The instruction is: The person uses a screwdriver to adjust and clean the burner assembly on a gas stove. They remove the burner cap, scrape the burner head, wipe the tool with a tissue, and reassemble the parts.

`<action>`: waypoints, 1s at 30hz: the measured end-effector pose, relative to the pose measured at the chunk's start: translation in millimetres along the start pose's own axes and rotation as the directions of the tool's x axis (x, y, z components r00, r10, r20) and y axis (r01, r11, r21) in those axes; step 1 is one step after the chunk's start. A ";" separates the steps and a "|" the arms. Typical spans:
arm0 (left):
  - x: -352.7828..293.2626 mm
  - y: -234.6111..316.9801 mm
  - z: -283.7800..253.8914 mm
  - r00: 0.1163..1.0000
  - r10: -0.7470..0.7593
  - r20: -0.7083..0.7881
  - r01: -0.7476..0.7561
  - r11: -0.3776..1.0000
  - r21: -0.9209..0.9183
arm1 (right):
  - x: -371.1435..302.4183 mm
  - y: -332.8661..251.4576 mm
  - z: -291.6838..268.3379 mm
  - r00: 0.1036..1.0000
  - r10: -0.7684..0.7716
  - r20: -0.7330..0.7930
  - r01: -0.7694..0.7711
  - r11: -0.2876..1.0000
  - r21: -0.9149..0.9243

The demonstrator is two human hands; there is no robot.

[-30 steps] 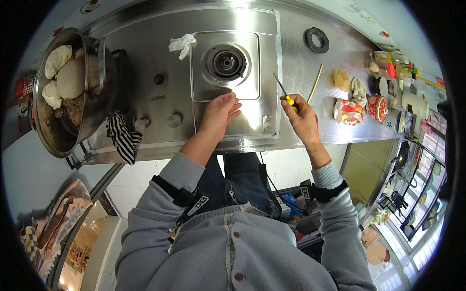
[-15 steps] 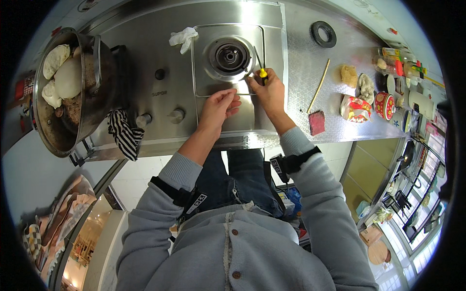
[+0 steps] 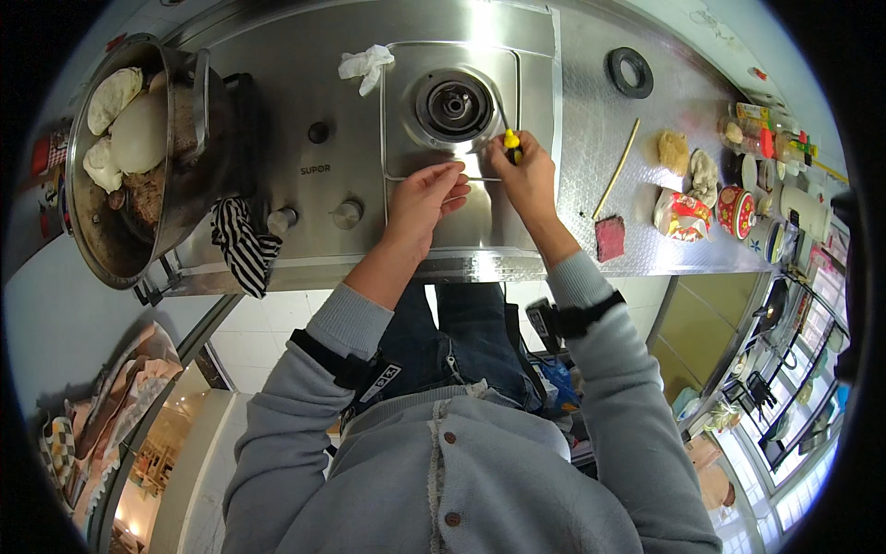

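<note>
My right hand [image 3: 528,175] is closed round a screwdriver [image 3: 512,142] with a yellow and black handle, its thin shaft pointing away beside the burner. The round gas burner [image 3: 454,107] sits with its inner ring bare in a square steel recess of the cooktop [image 3: 397,152]. Over the near edge of that recess is my left hand [image 3: 430,196], thumb and forefinger pinched together and the other fingers curled. Whatever may be between those fingertips is too small to make out. A crumpled white tissue [image 3: 366,66] lies at the recess's far left corner.
Left stands a large pot [image 3: 189,138] with food, near a striped cloth [image 3: 245,247] and two knobs [image 3: 347,215]. On the right counter lie a black ring [image 3: 629,72], a stick [image 3: 616,168], a red cloth [image 3: 610,238], a sponge [image 3: 674,152] and several jars [image 3: 736,210].
The whole view has shifted slightly, so the cooktop appears farther right. My right fingers have drawn back a little from the burner's rim with the screwdriver. My left hand keeps its pinch.
</note>
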State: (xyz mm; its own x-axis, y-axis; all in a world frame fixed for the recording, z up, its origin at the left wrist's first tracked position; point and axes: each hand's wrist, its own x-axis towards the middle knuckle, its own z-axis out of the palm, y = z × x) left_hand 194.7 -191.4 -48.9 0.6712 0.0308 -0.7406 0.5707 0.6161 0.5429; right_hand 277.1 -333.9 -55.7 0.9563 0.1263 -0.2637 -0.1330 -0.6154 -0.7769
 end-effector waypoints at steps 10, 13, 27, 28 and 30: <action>-19.1 15.6 24.1 0.992 -0.058 0.112 0.065 0.996 -0.058 | -43.7 -41.4 -45.7 0.953 -0.233 0.192 0.252 0.965 -0.078; -21.3 18.8 21.9 0.986 -0.099 0.133 0.119 0.980 -0.157 | -48.6 -52.6 -55.4 0.944 -0.253 0.210 0.269 0.962 -0.048; -17.7 30.6 18.3 0.977 -0.120 0.178 0.173 0.932 -0.318 | -75.8 -70.0 -111.1 0.909 -0.261 0.325 0.337 0.919 -0.203; -17.8 30.8 18.7 0.977 -0.112 0.184 0.166 0.935 -0.312 | -75.3 -69.7 -111.0 0.905 -0.280 0.321 0.353 0.914 -0.199; -18.1 31.2 19.3 0.978 -0.112 0.177 0.161 0.943 -0.292 | -74.2 -69.1 -110.4 0.896 -0.315 0.314 0.385 0.902 -0.193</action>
State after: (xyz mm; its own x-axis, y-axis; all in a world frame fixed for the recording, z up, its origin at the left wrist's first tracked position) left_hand 209.5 -188.0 -10.8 0.6759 -0.1785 -0.7150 0.5083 0.8154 0.2770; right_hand 244.1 -386.7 80.7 0.8167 0.5513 -0.1706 0.2989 -0.6569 -0.6922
